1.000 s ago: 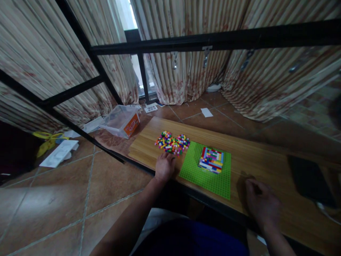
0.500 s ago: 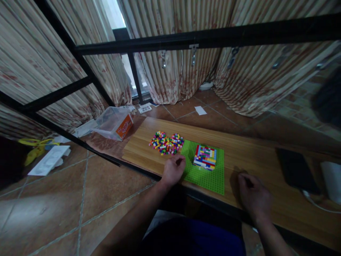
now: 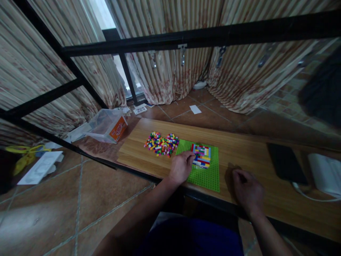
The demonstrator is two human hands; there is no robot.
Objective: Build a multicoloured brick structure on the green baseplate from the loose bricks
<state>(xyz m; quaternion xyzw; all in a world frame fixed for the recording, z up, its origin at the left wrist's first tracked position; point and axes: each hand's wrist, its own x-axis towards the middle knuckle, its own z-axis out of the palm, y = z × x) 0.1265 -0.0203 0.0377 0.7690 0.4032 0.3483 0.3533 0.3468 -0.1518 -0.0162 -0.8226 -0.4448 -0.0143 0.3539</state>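
Observation:
My left hand [image 3: 182, 166] is over the left side of the green baseplate [image 3: 206, 181], its fingers pinched together at the left edge of a layered block of coloured toy bricks [image 3: 203, 156]. Whatever the fingertips hold, if anything, is too small to make out. The block is built up on the baseplate, with red, yellow, blue, white and purple bricks in its top. A pile of loose small toy bricks [image 3: 162, 144] lies left of the baseplate. My right hand [image 3: 247, 190] rests on the wood to the right of the baseplate, loosely curled, with nothing visible in it.
On the right of the wooden tabletop [image 3: 245, 149] lie a black phone [image 3: 286, 163] and a white device [image 3: 325, 174] with a cable. A clear plastic box [image 3: 105, 124] with an orange label stands beyond the left end. A black metal bar [image 3: 165, 41] crosses in front of curtains.
My left hand has moved right, from beside the loose bricks to the left edge of the brick block. The right hand stays curled on the table. The view has shifted slightly.

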